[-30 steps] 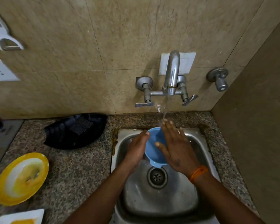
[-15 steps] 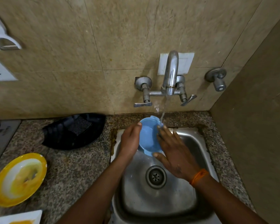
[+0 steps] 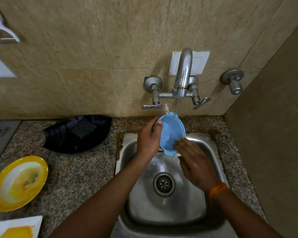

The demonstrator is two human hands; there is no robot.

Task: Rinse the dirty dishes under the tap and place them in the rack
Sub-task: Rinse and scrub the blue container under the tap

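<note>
A small blue bowl (image 3: pixel 170 131) is tilted on edge over the back of the steel sink (image 3: pixel 212 152), its hollow facing me, under a thin stream from the tap (image 3: pixel 182 74). My left hand (image 3: pixel 147 140) grips the bowl's left rim, thumb on the inside. My right hand (image 3: pixel 194 160) lies flat with straight fingers touching the bowl's lower right inside. A yellow plate (image 3: pixel 17 182) smeared with food sits on the counter at the left. A white square plate (image 3: pixel 12 227) with yellow residue is at the bottom left corner.
A black basket-like tray (image 3: pixel 62 136) holding a dark scrub pad (image 3: pixel 83 127) stands on the granite counter (image 3: pixel 79 177) left of the sink. A second valve (image 3: pixel 232 81) juts from the wall at the right. A side wall closes off the right.
The bowl has risen toward the tap and turned more upright. My right hand has slid down from across the bowl to its lower edge. My left hand keeps its grip.
</note>
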